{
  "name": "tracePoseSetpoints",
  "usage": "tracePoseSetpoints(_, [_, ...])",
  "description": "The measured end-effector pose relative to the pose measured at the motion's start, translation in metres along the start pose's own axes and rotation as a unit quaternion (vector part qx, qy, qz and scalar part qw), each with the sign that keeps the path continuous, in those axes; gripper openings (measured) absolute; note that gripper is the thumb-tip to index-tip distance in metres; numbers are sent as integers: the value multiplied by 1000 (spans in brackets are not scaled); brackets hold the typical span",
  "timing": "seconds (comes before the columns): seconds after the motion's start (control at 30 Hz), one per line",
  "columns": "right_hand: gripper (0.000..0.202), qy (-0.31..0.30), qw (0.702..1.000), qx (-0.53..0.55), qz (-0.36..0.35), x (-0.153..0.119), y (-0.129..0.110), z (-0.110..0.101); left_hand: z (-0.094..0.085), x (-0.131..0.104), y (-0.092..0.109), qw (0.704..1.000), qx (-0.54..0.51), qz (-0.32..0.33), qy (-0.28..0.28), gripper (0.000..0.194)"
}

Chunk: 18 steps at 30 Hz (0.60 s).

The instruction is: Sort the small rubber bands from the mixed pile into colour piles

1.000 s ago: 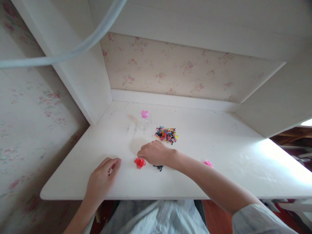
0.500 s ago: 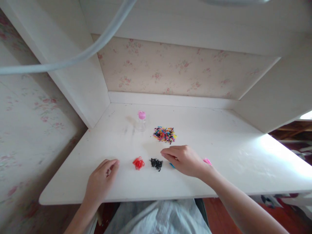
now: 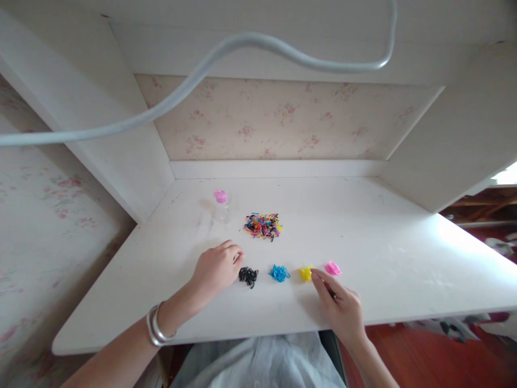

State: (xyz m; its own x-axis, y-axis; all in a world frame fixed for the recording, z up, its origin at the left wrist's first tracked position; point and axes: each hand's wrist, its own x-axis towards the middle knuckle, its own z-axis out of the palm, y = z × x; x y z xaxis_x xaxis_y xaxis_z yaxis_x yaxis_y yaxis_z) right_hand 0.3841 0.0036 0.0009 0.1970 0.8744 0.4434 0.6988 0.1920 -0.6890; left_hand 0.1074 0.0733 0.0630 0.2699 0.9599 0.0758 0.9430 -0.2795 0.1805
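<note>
Small rubber bands lie in colour piles along the front of the desk: black [image 3: 248, 276], blue [image 3: 279, 273], yellow [image 3: 305, 274] and pink [image 3: 333, 268]. Behind them is a larger mixed pile of rubber bands [image 3: 263, 226]. My left hand [image 3: 218, 269], wearing a silver bangle on its wrist, hovers just left of the black pile with fingers curled together; it hides the red pile. My right hand [image 3: 341, 304] pinches thumb and fingertips at the right edge of the yellow pile. What either hand holds, if anything, is too small to make out.
A clear bottle with a pink cap [image 3: 221, 197] stands behind and left of the mixed pile. Across the top of the view runs a pale cable [image 3: 250, 40]. White side panels and a floral wall [image 3: 262, 118] enclose the white desk [image 3: 383, 258].
My left hand has moved right and forward to the black pile, covering the red one. My right hand has shifted right to the yellow pile, uncovering the blue. The view has tilted slightly.
</note>
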Motion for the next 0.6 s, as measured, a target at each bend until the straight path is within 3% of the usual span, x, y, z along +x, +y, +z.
tracePoseSetpoints(0.27, [22,18,998,7,-53,-5,1,1,23,52,19,999,40,-9,-17,27])
tracePoseSetpoints(0.6, [20,10,996,13,-84,-6,1,0,23,61,27,998,61,-21,-21,33])
